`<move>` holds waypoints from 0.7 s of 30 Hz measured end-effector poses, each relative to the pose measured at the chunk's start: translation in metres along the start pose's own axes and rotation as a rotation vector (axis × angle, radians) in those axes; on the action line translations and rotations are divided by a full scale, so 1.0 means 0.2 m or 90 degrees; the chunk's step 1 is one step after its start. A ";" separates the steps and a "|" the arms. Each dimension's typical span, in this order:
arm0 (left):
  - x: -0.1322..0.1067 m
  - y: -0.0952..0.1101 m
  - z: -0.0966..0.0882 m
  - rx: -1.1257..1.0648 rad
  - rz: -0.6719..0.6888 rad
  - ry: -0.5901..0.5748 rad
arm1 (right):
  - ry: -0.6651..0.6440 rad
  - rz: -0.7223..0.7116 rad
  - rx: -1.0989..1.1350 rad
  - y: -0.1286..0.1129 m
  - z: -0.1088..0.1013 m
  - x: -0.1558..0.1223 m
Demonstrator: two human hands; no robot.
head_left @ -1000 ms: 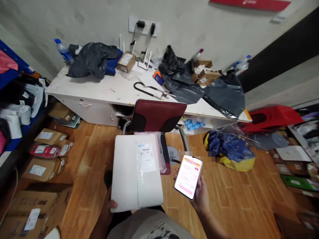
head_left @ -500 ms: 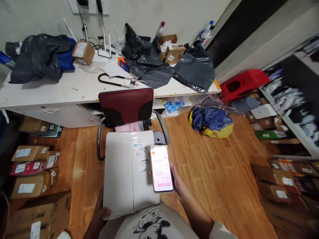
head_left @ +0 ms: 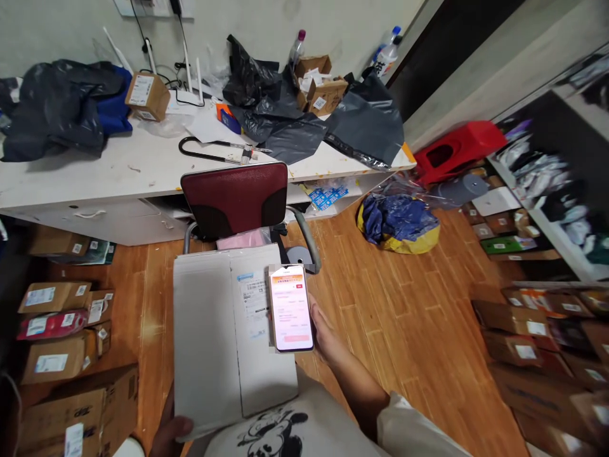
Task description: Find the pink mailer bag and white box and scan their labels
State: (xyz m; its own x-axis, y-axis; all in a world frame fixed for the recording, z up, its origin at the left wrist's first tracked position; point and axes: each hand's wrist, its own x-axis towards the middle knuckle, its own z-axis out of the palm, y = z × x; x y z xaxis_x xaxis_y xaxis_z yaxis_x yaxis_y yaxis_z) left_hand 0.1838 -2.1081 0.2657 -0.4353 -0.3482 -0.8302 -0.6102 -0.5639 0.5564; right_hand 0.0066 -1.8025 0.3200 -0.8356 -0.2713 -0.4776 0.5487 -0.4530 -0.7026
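Observation:
My left hand (head_left: 169,433) grips the near corner of a flat white parcel (head_left: 214,336) with a shipping label on its top face. Only the fingers at the parcel's edge show. My right hand (head_left: 323,330) holds a lit phone (head_left: 290,307) upright over the parcel's right side, next to the label. The phone's screen shows a pink and white page.
A red-backed chair (head_left: 235,197) stands just ahead at a white desk (head_left: 118,171) cluttered with black bags, small cartons and a router. Labelled cartons (head_left: 57,330) pile at the left, more cartons (head_left: 533,330) and shelves at the right. A blue-yellow bag (head_left: 399,222) lies on the wood floor.
The view has swung right. My right hand has brought the phone leftward from beside the parcel to over its label side. The left hand keeps its hold on the parcel.

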 end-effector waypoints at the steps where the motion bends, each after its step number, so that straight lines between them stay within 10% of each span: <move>1: 0.01 0.00 0.00 0.006 -0.007 0.009 | 0.000 0.000 -0.004 -0.01 0.02 0.01; 21: 0.02 0.02 -0.02 0.028 -0.007 0.009 | -0.029 -0.013 0.041 -0.04 0.10 0.04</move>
State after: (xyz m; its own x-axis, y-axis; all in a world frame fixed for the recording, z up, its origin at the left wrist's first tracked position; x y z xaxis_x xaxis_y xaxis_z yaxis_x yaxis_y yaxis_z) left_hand 0.1822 -2.1143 0.2637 -0.4196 -0.3524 -0.8365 -0.6437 -0.5343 0.5479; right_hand -0.0058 -1.8191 0.3325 -0.8475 -0.2999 -0.4379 0.5304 -0.5114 -0.6761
